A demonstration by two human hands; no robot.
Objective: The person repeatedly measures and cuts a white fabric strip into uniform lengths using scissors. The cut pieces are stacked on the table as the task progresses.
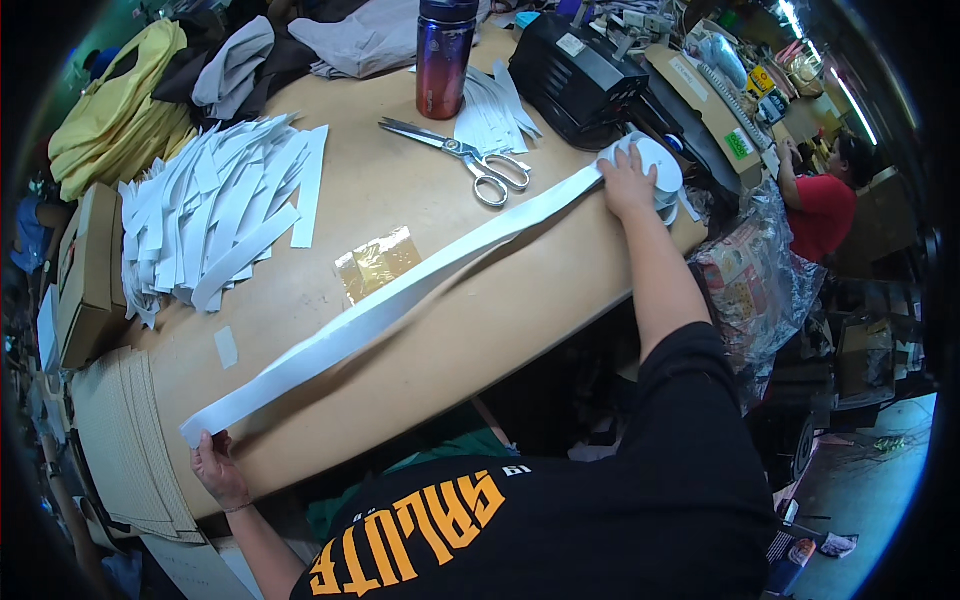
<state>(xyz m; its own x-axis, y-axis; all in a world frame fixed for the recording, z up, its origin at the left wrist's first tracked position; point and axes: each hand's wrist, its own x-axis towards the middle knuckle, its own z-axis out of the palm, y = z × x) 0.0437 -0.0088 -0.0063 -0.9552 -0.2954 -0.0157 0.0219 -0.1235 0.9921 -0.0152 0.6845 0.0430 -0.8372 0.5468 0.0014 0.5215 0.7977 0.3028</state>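
Observation:
A long white fabric band (375, 315) stretches diagonally across the table between my two hands. My left hand (218, 472) pinches its loose end near the table's front edge at the left. At the far right, my right hand (630, 183) grips the band where it leaves its white roll (658, 168), the fingers lying over the roll's near side. Silver scissors (455, 152) lie beyond the band, blades slightly apart, touched by neither hand. A big heap of cut white strips (205, 215) covers the back left of the table.
A purple-red bottle (443, 60) stands at the back beside more cut strips (492, 115) and a black machine (575, 80). Clear tape (378, 262) is stuck to the tabletop. A cardboard box (92, 275) and folded cloth (120, 100) sit left. A person in red (825, 200) works at right.

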